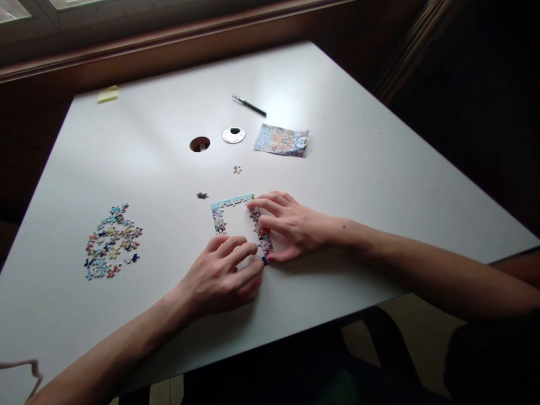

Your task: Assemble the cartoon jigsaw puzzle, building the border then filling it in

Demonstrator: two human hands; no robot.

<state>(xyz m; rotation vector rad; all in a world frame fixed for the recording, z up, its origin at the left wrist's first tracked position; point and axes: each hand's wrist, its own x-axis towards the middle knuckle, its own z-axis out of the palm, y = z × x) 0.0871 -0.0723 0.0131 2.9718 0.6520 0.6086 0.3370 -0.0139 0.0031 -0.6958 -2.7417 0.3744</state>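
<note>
A partly joined jigsaw puzzle border (219,219) lies flat on the white table, with bare tabletop showing inside it. Bent over its lower edge, my left hand (228,273) has its fingers closed at the near right corner, hiding most of that side. My right hand (289,225) grips the right side, with its forefinger at the top corner and its thumb by the dark blue corner piece (265,260). Off to the left is a heap of loose jigsaw pieces (112,244). A few dark pieces (202,195) and another small group (237,169) lie beyond the border.
A colourful picture sheet (282,140) and a black pen (250,105) lie farther back on the table (358,185). Left of the sheet are a round metal cover (233,135) and an open cable hole (199,144). Yellow sticky notes (108,94) sit near the far left corner.
</note>
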